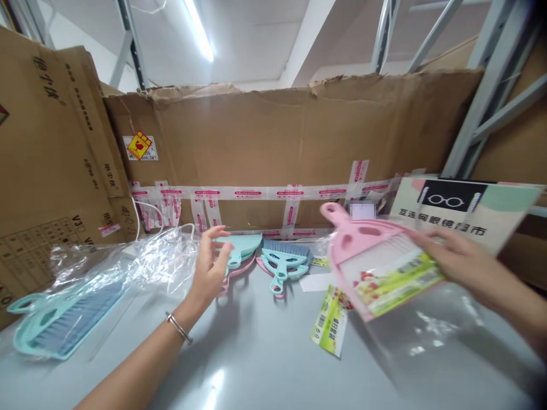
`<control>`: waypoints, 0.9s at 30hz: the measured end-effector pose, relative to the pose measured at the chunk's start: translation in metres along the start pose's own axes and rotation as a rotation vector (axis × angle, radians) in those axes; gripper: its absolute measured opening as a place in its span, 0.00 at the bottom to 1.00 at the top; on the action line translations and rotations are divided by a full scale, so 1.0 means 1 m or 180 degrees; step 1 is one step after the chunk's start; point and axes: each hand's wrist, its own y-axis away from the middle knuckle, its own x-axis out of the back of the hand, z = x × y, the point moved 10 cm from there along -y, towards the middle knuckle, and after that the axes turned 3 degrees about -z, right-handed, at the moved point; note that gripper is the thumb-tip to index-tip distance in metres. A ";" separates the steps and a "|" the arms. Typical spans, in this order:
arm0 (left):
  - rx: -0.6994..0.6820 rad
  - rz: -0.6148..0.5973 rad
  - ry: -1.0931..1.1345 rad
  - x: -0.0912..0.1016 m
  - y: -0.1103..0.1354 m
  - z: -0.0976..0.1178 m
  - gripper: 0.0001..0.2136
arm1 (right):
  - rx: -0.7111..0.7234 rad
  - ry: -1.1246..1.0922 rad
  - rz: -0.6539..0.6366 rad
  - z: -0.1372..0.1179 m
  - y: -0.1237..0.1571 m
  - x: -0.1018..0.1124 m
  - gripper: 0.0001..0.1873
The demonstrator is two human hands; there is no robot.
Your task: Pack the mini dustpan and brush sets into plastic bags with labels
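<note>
My right hand [453, 256] grips the wide edge of a pink dustpan [348, 253] on the right, its handle pointing up and left. A green and white label card with red fruit [397, 285] lies against the pan, and a clear plastic bag [427, 330] shows beneath it. My left hand [211, 262], a metal bangle at its wrist, has fingers apart and holds nothing. It hovers by a teal dustpan [245, 247] stacked with a pink one. Right of that, a teal brush [284, 262] with grey-blue bristles lies over pink plastic.
A bagged teal dustpan and brush [72, 319] lie at the left beside crumpled clear plastic [158, 262]. A loose label card [331, 322] rests on the grey table [256, 353]. Cardboard [265, 142] walls the back; a printed paper bag [465, 210] stands at right.
</note>
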 end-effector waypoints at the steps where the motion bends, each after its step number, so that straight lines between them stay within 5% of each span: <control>1: 0.0452 -0.0473 0.0382 -0.020 0.006 -0.009 0.19 | -0.0063 -0.0104 -0.0407 -0.017 0.003 -0.038 0.19; 4: 0.1468 -0.1832 0.1212 -0.076 0.040 -0.022 0.22 | 0.0282 -0.0420 -0.1183 -0.075 0.027 -0.124 0.20; 6: 0.1671 -0.1902 0.1268 -0.081 0.048 -0.028 0.19 | 0.0659 -0.0668 -0.1372 -0.104 0.044 -0.150 0.19; 10: 0.1677 -0.0950 0.1107 -0.054 0.034 -0.051 0.15 | 0.1993 -0.0737 0.0135 -0.137 0.068 -0.108 0.14; 12: 0.1651 -0.0594 0.1195 -0.045 0.028 -0.059 0.16 | 0.2275 -0.0560 0.0202 -0.137 0.077 -0.106 0.10; 16: 0.1593 -0.0299 0.1306 -0.041 0.025 -0.057 0.17 | 0.1062 -0.1082 -0.1246 -0.100 0.070 -0.165 0.12; 19: 0.1638 -0.0452 0.1215 -0.047 0.028 -0.051 0.20 | -0.0145 -0.2213 -0.1799 -0.071 0.075 -0.203 0.17; 22: 0.1430 -0.0617 0.1058 -0.048 0.026 -0.043 0.23 | -0.0880 -0.3031 -0.1771 -0.055 0.081 -0.220 0.21; 27: 0.0992 -0.0508 0.1070 -0.037 0.018 -0.030 0.21 | -0.0936 -0.3385 -0.1388 -0.050 0.082 -0.214 0.27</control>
